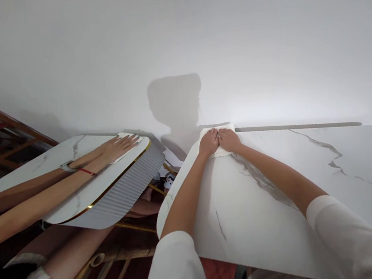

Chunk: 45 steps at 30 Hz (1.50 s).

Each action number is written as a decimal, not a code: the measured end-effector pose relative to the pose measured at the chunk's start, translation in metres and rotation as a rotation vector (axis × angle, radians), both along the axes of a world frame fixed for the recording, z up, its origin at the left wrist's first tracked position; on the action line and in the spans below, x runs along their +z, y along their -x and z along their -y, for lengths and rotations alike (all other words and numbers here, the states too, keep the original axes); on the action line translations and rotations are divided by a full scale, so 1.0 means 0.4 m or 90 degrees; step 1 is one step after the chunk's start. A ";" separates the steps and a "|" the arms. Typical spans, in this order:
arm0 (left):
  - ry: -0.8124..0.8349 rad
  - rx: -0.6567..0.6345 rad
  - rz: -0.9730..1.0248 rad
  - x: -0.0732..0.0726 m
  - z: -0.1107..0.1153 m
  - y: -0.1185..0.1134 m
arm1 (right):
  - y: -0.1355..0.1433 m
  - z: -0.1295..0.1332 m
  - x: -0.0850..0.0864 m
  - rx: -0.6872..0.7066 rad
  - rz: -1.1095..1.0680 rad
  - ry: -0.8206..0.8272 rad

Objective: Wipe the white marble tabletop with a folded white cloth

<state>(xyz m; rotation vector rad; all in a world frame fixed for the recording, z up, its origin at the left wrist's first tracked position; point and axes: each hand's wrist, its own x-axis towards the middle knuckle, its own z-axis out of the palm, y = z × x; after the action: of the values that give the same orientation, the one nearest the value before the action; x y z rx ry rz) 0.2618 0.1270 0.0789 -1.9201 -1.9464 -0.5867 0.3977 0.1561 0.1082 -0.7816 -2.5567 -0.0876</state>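
On the white cloth [218,140], both hands flat.

Both arms reach straight forward, white sleeves pushed above the elbows, forearms bare. Left hand [209,142] and right hand [229,139] lie palm-down, side by side, thumbs touching. Fingers are extended and flat, pressing downward; wrists are level with the forearms.

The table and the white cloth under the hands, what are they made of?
The table looks like white marble or a marble-look slab: smooth, faintly shiny, with grey veins running across it. Real stone or printed, I cannot tell. The cloth seems a soft white fabric or paper towel: matte, with a wavy edge, pressed flat under the left hand and right hand.
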 end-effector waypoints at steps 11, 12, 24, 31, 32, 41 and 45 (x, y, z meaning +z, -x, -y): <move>0.021 -0.123 -0.004 0.025 0.005 -0.127 | -0.127 0.034 -0.010 -0.099 -0.001 -0.002; 0.021 -0.134 -0.005 0.022 0.019 -0.133 | -0.135 0.050 -0.014 -0.106 -0.005 -0.009; 0.044 -0.145 0.002 -0.025 0.347 -0.168 | -0.182 0.371 -0.045 -0.082 0.025 -0.018; 0.046 -0.073 0.022 -0.049 0.566 -0.219 | -0.222 0.545 -0.050 0.018 0.068 0.053; 0.044 -0.061 0.025 -0.052 0.586 -0.231 | -0.232 0.560 -0.049 0.026 0.073 0.054; 0.035 0.008 0.041 -0.056 0.637 -0.400 | -0.387 0.594 -0.034 0.058 0.111 0.036; 0.041 -0.012 0.047 -0.043 0.581 -0.442 | -0.431 0.549 -0.019 0.039 0.122 0.016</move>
<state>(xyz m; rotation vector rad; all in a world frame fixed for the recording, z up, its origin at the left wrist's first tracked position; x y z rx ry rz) 0.4387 -0.1053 0.0616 -1.9846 -2.0175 -0.6153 0.5702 -0.0635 0.1005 -0.7352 -2.7653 -0.1163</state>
